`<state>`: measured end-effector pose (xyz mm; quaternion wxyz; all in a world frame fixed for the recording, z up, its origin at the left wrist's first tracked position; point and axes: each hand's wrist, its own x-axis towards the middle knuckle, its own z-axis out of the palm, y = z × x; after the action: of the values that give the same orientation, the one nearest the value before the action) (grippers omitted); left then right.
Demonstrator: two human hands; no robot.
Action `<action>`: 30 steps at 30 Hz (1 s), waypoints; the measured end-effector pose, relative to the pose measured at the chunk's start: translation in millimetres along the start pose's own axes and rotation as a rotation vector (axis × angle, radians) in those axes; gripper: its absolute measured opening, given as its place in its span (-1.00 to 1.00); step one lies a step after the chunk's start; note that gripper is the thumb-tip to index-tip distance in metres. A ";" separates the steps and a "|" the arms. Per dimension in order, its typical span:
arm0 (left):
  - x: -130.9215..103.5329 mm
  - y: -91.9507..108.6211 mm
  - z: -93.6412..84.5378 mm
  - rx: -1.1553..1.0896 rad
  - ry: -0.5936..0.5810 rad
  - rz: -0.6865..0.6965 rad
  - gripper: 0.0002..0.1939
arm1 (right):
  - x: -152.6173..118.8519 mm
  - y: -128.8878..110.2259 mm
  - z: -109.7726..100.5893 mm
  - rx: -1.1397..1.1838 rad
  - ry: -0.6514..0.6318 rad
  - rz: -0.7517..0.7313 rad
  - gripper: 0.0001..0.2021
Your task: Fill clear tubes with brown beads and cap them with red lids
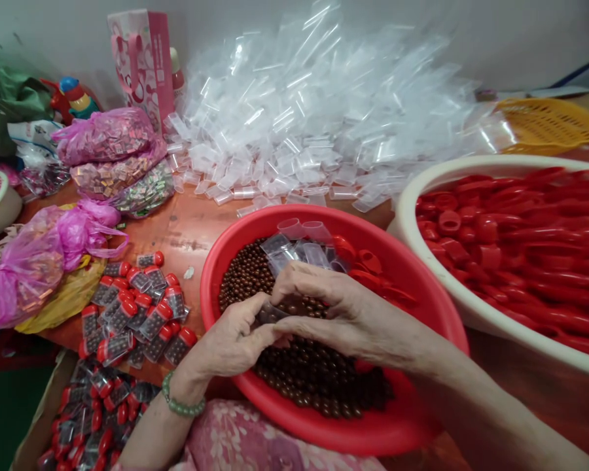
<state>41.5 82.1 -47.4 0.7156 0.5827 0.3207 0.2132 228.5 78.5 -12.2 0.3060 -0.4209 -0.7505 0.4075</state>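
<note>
Over a red basin (209,288) my left hand (238,340) and my right hand (324,304) meet, fingertips together. Between them they pinch a small clear plastic tube (271,314), mostly covered by the fingers; whether it holds anything I cannot tell. Below the hands, brown beads (304,379) fill much of the basin. Several empty clear tubes (314,252) lie at its far side, beside red plastic caps (370,261). A green bead bracelet (181,400) circles the left wrist.
Filled red-capped tubes (142,307) are piled left, with more in a box (93,412) below. Clear tubes (285,131) heap at the back. A white tub (407,203) of red parts stands right, near a yellow basket (550,124). Pink bags (24,268) lie left.
</note>
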 end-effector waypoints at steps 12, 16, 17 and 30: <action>2.9 -3.3 -0.1 0.028 0.010 0.028 -0.90 | -6.0 4.3 6.6 0.080 0.056 0.138 -0.88; 3.7 -3.4 -1.1 0.040 0.004 0.045 -0.89 | -6.7 5.7 6.2 0.050 0.058 0.095 -0.91; 3.9 -3.1 -1.1 0.042 0.002 0.047 -0.89 | -6.6 6.2 6.1 0.039 0.062 0.079 -0.91; 7.6 -1.2 -1.1 -0.065 0.049 0.016 -0.85 | -19.1 10.1 11.2 0.100 0.192 0.136 -0.79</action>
<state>46.0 87.8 -50.3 0.7244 0.5564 0.3262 0.2433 232.1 60.8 -28.5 0.3688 -0.4921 -0.6661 0.4221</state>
